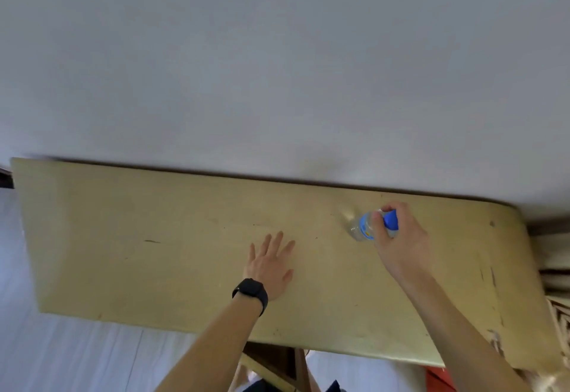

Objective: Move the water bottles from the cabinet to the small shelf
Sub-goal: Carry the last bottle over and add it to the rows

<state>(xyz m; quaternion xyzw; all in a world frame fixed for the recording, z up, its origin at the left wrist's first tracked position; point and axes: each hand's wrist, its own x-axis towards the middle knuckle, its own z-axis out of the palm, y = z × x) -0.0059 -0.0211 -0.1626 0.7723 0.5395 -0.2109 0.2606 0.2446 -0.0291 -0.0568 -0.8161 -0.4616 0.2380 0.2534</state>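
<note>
A small clear water bottle (365,227) with a blue cap and a blue label stands on the yellow-green top of the small shelf (154,237), toward its right end. My right hand (401,240) grips the bottle near its cap from above. My left hand (271,263), with a black watch on the wrist, rests flat with spread fingers on the shelf top, left of the bottle. The cabinet is not in view.
A pale wall (277,67) rises right behind the shelf's far edge. Wooden legs (277,367) show under the near edge. Woven brown material (558,314) and something red (438,379) lie at the lower right. Pale floor (61,360) is at lower left.
</note>
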